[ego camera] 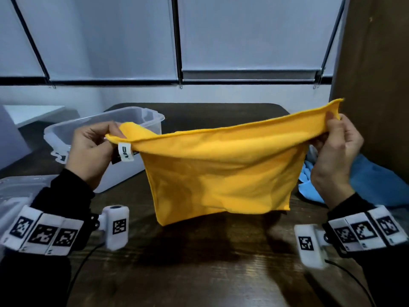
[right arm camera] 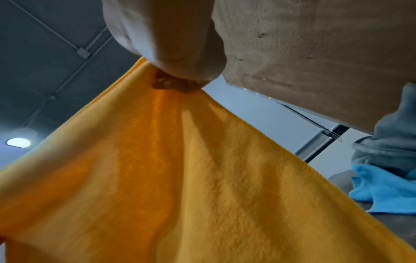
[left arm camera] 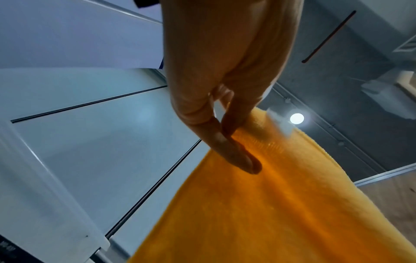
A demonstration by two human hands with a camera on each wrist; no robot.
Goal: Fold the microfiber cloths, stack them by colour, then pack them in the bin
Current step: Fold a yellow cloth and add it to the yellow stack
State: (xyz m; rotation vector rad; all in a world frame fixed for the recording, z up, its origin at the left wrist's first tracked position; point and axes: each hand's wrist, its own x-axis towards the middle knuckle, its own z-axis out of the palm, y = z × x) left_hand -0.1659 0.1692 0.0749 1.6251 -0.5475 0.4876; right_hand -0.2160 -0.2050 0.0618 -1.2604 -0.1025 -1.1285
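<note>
Head view: nearest us at 6 o'clock, a bare stretch of dark wooden table (ego camera: 199, 273) lies open below the cloth's lower edge. Above it the yellow cloth (ego camera: 221, 173) hangs in the air, doubled over, its top edge stretched between both hands and sagging a little in the middle, its bottom edge hanging above the wood. At 9 o'clock the left hand (ego camera: 93, 149) pinches the left corner between thumb and fingers (left arm camera: 236, 156), and a white label (ego camera: 125, 152) dangles just beside that pinch. At 3 o'clock the right hand (ego camera: 336, 151) grips the right corner, fingers curled round the bunched hem; the corner tip stands up above the hand. Behind the right hand, on the table's right edge, a blue cloth (ego camera: 371, 180) lies crumpled, and a grey cloth (right arm camera: 391, 142) sits heaped behind it in the right wrist view. Farther off at 10 o'clock the clear plastic bin (ego camera: 66, 131) stands behind the left hand, its lid (ego camera: 20, 187) lying at the near left edge. Beyond the bin, bare table runs to the far edge at 12 o'clock.
</note>
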